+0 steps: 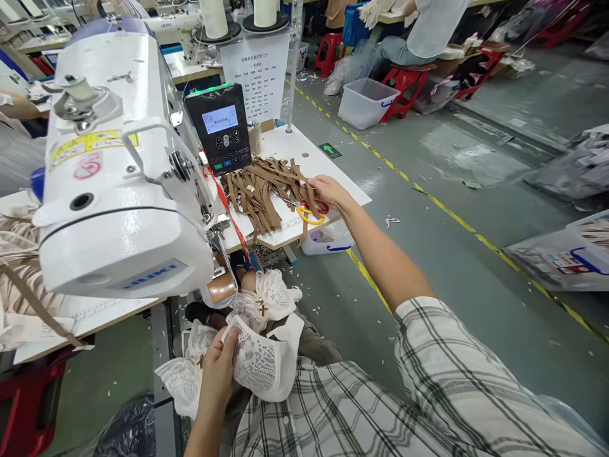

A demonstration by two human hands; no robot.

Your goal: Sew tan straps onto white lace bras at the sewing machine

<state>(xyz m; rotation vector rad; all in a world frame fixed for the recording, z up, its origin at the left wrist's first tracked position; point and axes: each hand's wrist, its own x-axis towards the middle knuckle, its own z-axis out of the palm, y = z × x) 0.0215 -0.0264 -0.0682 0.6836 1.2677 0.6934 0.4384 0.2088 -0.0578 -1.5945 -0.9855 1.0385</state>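
Note:
Over my lap, my left hand [219, 362] pinches the edge of a white lace bra [259, 362]. More white lace with small brown bows, a bra cup [276, 295] among it, lies across my knees. My right hand [328, 192] reaches out to the table's right side, its fingers closed on the end of a brown strap [304, 184]. That strap comes from a heap of brown straps [259, 193] on the white tabletop. Just below my right hand lie scissors [311, 212] with red and yellow handles, partly under the straps.
A white sewing machine [128, 190] stands at left, with a control panel [219, 127] beside it. Pale straps [21, 273] lie on its left table. A plastic bin [326, 240] sits below the table edge. Another person [431, 32] sits on a red stool [406, 86] beyond.

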